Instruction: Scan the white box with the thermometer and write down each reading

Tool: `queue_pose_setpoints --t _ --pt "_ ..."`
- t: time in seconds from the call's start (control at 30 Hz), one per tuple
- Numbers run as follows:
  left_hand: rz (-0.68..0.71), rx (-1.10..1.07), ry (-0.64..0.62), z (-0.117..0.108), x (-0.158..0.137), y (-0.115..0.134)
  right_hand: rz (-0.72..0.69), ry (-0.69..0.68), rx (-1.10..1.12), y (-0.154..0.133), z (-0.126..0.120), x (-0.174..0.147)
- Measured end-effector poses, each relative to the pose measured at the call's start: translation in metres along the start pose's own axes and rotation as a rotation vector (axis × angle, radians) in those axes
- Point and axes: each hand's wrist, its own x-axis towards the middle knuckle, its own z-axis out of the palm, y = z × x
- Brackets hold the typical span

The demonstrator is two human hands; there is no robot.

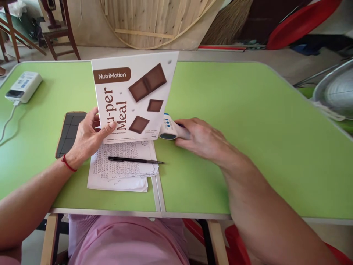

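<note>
My left hand (91,132) grips the lower left edge of a white box (110,99) printed with brown chocolate pieces and "NutriMotion", thumb on its front. The box stands raised and slightly tilted over the table. Closed around the handle of a white handheld infrared thermometer (168,127) is my right hand (201,136); blue marks show on the device, and the box hides part of it. Below the box lie handwritten papers (118,184), with a black pen (132,159) across them. A phone (70,132) with a dark screen rests beside my left hand, partly covered by it.
The green folding table (248,165) has a metal rim and a centre seam. At its far left sits a white power bank (24,86) with a cable (8,125). Beyond stand a wooden chair (59,33), a round wooden board (160,22) and a straw broom (228,22).
</note>
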Motion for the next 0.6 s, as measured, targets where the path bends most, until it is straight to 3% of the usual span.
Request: queue_pose_setpoints --t 0.13,0.2,0.27,0.37,0.47,0.6 --pt "0.009 0.046 -0.012 -0.001 0.000 0.002 0.338 0.228 0.336 -0.023 -0.021 0.001" --pt "0.015 0.080 -0.030 -0.002 0.000 0.004 0.353 0.344 0.686 -0.043 -0.031 -0.003" --pt "0.022 0.117 -0.046 -0.003 0.001 0.006 0.198 0.210 1.062 -0.067 -0.037 -0.010" --pt "0.025 0.142 -0.058 -0.004 0.001 0.007 0.018 -0.106 1.325 -0.097 -0.035 -0.023" --pt "0.036 0.139 -0.057 -0.003 0.002 0.005 0.063 -0.298 1.344 -0.112 -0.022 -0.029" --pt "0.036 0.103 -0.062 -0.002 0.002 0.003 0.142 -0.355 1.349 -0.115 -0.007 -0.027"
